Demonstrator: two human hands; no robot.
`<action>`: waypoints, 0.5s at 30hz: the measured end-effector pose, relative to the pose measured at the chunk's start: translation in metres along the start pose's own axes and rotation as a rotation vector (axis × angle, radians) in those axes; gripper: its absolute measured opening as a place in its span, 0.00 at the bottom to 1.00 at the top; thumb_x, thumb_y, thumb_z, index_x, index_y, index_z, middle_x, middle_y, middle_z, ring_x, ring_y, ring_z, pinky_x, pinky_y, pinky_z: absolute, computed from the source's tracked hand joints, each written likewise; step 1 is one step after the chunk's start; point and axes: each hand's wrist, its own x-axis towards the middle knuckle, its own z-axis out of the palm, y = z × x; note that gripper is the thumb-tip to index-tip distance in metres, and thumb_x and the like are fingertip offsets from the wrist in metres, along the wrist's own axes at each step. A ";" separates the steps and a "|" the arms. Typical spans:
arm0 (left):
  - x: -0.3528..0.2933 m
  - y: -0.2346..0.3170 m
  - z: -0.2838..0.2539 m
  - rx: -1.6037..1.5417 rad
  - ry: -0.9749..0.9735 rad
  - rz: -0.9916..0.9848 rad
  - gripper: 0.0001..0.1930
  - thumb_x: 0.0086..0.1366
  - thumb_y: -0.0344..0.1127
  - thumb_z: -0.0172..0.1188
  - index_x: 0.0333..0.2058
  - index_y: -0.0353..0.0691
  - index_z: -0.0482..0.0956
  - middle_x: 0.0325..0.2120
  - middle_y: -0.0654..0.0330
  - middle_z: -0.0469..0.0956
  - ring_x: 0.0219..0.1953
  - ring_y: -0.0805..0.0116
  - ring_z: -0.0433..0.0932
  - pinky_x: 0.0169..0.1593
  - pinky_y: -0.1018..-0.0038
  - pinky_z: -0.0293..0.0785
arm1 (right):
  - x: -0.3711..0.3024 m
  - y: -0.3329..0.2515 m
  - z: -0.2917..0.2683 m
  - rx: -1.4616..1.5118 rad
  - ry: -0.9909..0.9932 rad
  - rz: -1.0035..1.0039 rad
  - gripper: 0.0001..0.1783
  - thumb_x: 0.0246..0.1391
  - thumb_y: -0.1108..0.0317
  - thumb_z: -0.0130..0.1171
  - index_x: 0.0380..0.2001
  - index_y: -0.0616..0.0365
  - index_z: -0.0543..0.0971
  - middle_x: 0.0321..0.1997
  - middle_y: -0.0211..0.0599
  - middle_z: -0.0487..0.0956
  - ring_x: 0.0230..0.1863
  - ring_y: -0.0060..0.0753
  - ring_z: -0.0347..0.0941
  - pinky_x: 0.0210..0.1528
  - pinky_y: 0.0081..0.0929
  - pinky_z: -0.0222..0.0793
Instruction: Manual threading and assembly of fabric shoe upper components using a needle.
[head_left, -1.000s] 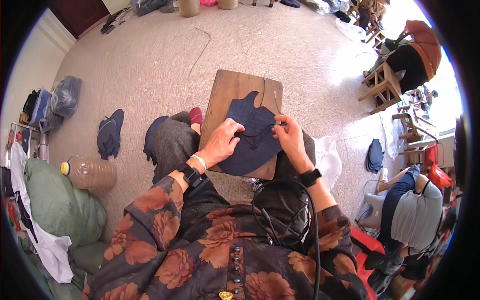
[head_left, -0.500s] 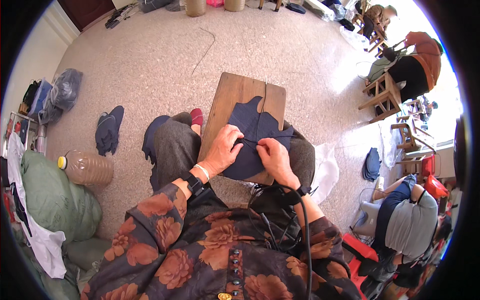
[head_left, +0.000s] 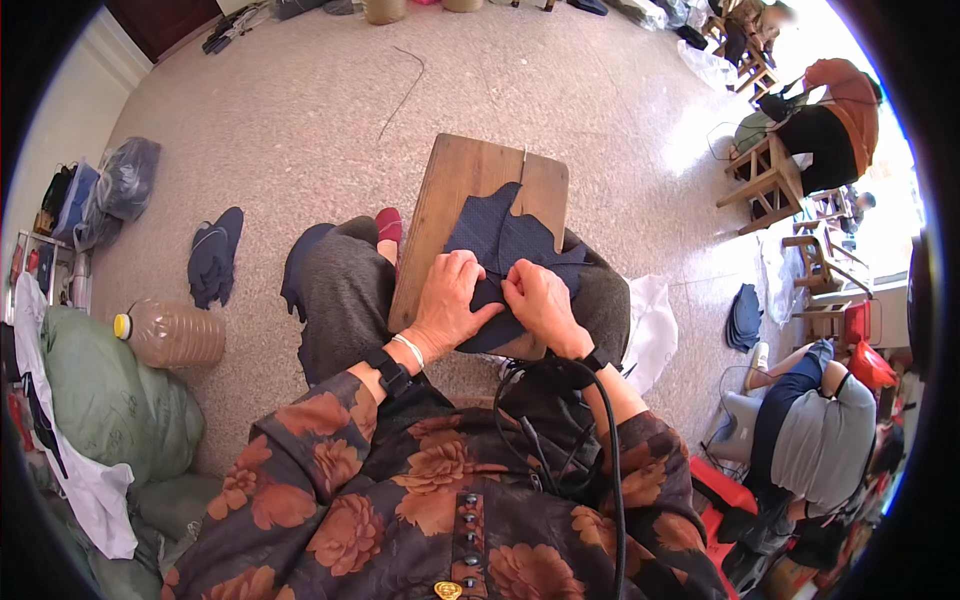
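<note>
A dark blue dotted cloth piece [head_left: 475, 225] with a notched outline lies on a wooden board [head_left: 425, 200] across my lap. A dark line, cord or seam, runs down its middle. My left hand [head_left: 447, 305] presses on the cloth's left part, its fingers bent together at the middle line and its thumb held apart lower down. Opposite it, my right hand [head_left: 545, 310] pinches at the same line, thumb against bent forefinger. Whatever lies between those fingertips is too small to make out. The cloth's lower part is partly covered by both hands.
Dark cloth pieces [head_left: 213, 260] lie on the floor at left, beside a yellow-capped plastic jug [head_left: 175, 333] and a green sack [head_left: 110, 400]. Another dark stack [head_left: 743, 318] is at right. People sit near wooden stools [head_left: 765, 185]. A black cable [head_left: 612, 470] hangs by my right arm.
My left thumb has moved away from its fingers. My right hand has shifted slightly left and up, closer to the left fingertips. The cloth's upper edge has turned slightly.
</note>
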 end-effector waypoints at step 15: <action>0.010 -0.001 -0.005 0.057 -0.097 0.051 0.21 0.54 0.36 0.72 0.45 0.38 0.77 0.43 0.54 0.71 0.47 0.52 0.70 0.52 0.60 0.67 | -0.013 0.014 -0.004 0.170 0.172 -0.038 0.04 0.60 0.72 0.58 0.35 0.62 0.78 0.31 0.47 0.80 0.34 0.52 0.78 0.38 0.41 0.74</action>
